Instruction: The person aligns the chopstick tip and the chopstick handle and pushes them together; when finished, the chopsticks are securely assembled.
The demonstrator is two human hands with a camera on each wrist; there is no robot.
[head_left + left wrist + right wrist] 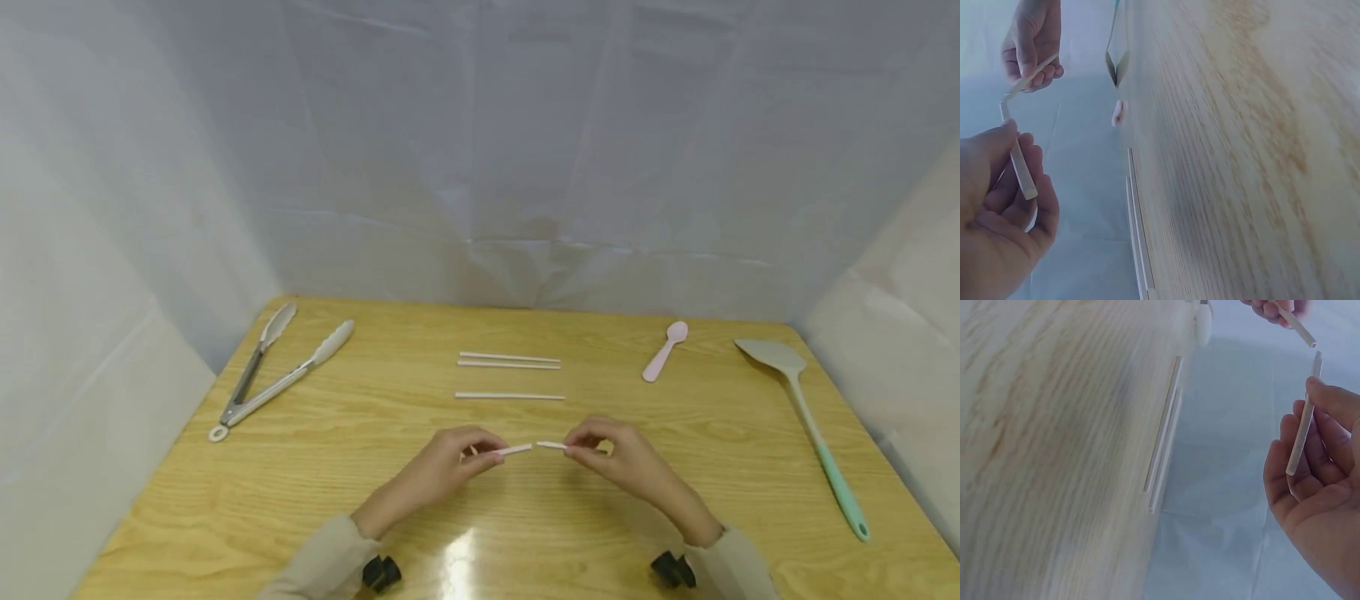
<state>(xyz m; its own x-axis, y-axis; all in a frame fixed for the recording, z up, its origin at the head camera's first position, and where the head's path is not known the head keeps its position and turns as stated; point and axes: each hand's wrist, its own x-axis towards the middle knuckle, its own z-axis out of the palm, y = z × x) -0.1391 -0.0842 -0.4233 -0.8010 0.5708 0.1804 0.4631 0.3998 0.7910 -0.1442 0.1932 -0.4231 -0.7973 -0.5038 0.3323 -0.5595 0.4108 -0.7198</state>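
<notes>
Low over the middle of the table, my left hand [444, 468] pinches a short pale piece of chopstick [517, 449] between thumb and fingers. Facing it, my right hand [628, 463] pinches another short piece [551, 445]. The two inner ends point at each other; a narrow gap shows between them in the head and right wrist views. In the right wrist view, the right hand's piece [1302, 434] runs across its fingers. The left hand's piece [1021, 164] shows a blunt end in the left wrist view. Beyond the hands lie three whole chopsticks, two close together [510, 361] and one nearer [510, 396].
Metal tongs [251, 387] lie spread on the left of the wooden table [360, 500]. A small pink spoon [663, 354] lies at the back right. At the right edge rests a spatula [813, 429] with a green handle. Pale sheeting [525, 167] encloses the back and sides.
</notes>
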